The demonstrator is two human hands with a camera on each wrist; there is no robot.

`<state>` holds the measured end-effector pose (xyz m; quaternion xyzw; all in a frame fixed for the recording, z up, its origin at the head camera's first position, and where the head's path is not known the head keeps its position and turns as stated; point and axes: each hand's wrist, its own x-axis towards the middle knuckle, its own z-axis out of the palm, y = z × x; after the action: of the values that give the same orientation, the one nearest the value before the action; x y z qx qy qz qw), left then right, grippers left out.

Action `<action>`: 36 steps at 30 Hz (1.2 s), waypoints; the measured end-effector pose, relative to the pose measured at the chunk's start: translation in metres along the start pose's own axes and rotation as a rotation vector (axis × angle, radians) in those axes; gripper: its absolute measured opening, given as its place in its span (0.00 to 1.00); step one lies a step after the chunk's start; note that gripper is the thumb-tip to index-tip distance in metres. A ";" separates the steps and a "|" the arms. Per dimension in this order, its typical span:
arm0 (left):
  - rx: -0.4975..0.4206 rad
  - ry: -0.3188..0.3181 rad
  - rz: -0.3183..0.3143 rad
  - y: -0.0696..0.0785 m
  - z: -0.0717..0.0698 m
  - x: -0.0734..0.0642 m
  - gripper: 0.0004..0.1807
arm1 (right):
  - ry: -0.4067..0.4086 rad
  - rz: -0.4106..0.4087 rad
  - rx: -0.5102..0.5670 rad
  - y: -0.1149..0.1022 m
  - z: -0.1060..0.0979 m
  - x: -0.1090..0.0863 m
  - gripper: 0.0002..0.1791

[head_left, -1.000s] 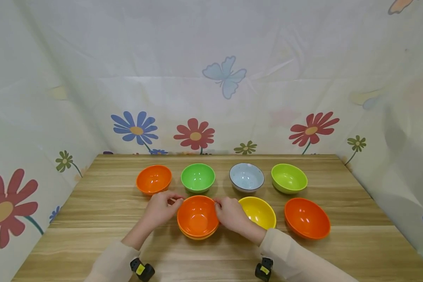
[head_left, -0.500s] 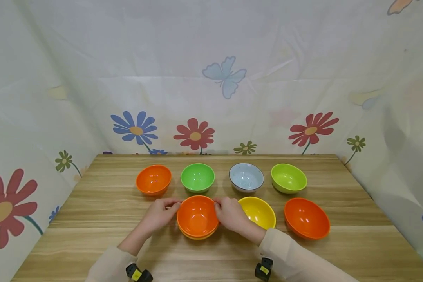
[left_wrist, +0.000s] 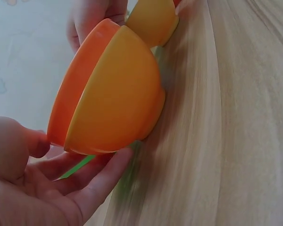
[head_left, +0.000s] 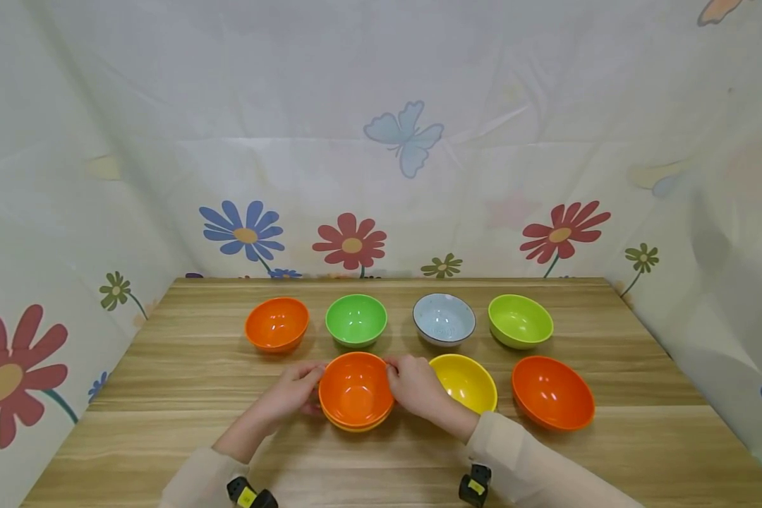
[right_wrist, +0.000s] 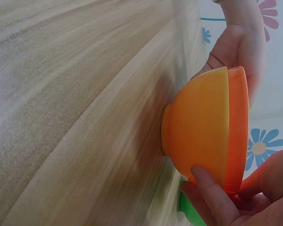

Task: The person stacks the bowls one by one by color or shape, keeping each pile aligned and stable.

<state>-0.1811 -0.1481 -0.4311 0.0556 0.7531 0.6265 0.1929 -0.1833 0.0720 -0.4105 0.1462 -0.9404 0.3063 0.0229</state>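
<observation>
An orange bowl [head_left: 357, 389] sits nested inside a yellow-orange bowl [left_wrist: 120, 94] at the front middle of the table. My left hand [head_left: 290, 391] holds the pair at the left side, thumb at the orange rim and fingers under the outer bowl's wall, as the left wrist view shows. On the opposite side my right hand [head_left: 417, 384] grips the same two bowls, its thumb by the rim and its fingers [right_wrist: 212, 190] against the outer wall. The lower bowl's foot appears to stand on the wood. Just behind my right hand is a yellow bowl [head_left: 466, 381], partly hidden by it.
Across the back of the wooden table [head_left: 165, 423] stand an orange bowl [head_left: 277, 324], a green bowl [head_left: 356, 320], a grey-white bowl [head_left: 444, 319] and a lime bowl [head_left: 521, 322]. A red-orange bowl [head_left: 553, 393] stands at the right. A flowered cloth [head_left: 279, 141] hangs behind.
My left hand has shifted slightly left and down, and its fingers have gone from the rim to underneath the nested bowls' side. The right hand and the bowls have stayed put.
</observation>
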 end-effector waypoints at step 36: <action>-0.147 -0.037 -0.061 -0.006 0.001 0.002 0.25 | -0.093 0.037 0.089 -0.003 -0.008 -0.006 0.17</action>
<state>-0.1819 -0.1478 -0.4379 0.0298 0.7027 0.6728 0.2294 -0.1773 0.0752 -0.4032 0.1439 -0.9284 0.3409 -0.0327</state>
